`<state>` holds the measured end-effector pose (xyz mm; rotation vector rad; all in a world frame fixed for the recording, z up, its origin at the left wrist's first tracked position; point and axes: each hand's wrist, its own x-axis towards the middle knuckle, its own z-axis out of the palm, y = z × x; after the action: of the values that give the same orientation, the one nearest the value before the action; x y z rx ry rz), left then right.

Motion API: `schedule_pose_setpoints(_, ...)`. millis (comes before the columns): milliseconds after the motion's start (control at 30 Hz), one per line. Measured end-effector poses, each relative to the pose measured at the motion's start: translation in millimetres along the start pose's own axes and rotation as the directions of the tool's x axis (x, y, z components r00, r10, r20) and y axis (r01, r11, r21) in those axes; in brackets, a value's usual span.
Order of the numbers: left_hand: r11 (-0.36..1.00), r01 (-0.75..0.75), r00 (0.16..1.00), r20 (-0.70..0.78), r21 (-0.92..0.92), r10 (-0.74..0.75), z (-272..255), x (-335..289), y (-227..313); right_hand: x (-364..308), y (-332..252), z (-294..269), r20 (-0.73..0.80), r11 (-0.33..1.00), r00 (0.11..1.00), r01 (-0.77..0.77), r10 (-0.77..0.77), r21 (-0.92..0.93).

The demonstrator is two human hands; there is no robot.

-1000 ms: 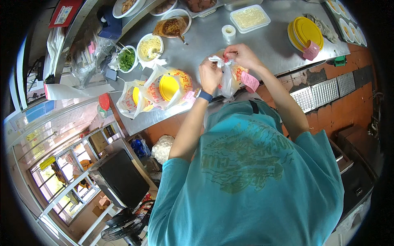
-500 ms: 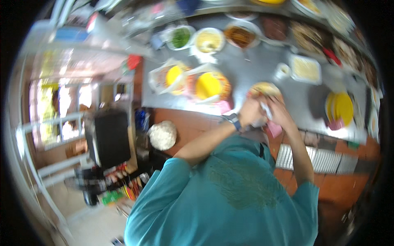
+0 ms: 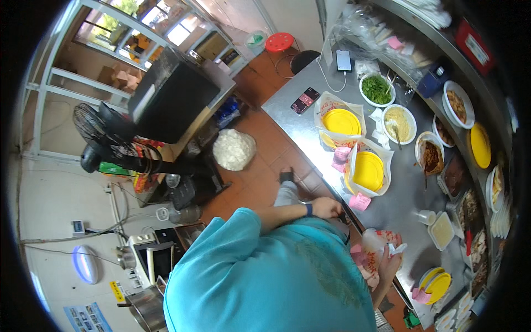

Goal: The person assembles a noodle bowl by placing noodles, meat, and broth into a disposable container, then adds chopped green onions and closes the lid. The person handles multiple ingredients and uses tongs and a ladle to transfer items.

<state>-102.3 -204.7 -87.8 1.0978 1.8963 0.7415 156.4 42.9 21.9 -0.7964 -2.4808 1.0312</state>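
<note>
My left hand [image 3: 327,207], with a dark watch band at the wrist, is curled beside the counter's front edge. Its fingertips are hidden, so what it may hold does not show. Farther right, my right hand [image 3: 390,264] grips a crumpled white tissue [image 3: 396,249]. That hand is against a pale paper bag with red print [image 3: 374,238], which lies at the counter edge. Two open paper bags stand on the counter beyond my left hand, one holding a yellow round lid [image 3: 341,122], the other a second yellow lid [image 3: 368,170]. Pink slips [image 3: 360,202] sit beside them.
On the steel counter [image 3: 401,207] are bowls of chopped greens [image 3: 377,90], a pale yellow topping [image 3: 399,125] and dark sauce [image 3: 430,153]. Stacked yellow lids [image 3: 437,285] stand near right. Two phones [image 3: 305,100] lie at the far end. A white full bag [image 3: 234,150] rests on the floor.
My view has turned and the body has swung left. The hands, together over a bowl before, are now apart: the left by the counter edge, the right at the printed bag with the tissue.
</note>
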Motion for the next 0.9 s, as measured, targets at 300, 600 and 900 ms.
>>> schedule_pose_setpoints(300, 0.93, 0.31, 0.937, -0.101, -0.2, -0.334, -105, -86, -247, 79, -230, 78, 0.129, 0.953, 0.977, -0.197, 0.171, 0.229)
schedule_pose_setpoints(600, 0.813, 0.292, 0.551, -0.606, -0.504, -0.574, -265, -250, -421, 265, -479, 378, 0.248, 0.768, 0.962, -0.075, -0.112, 0.636)
schedule_pose_setpoints(900, 0.243, -0.369, -0.145, -0.203, -0.897, -0.968, -169, -385, -494, 370, -805, 649, 0.605, 0.427, 0.434, -0.442, -0.668, 0.789)
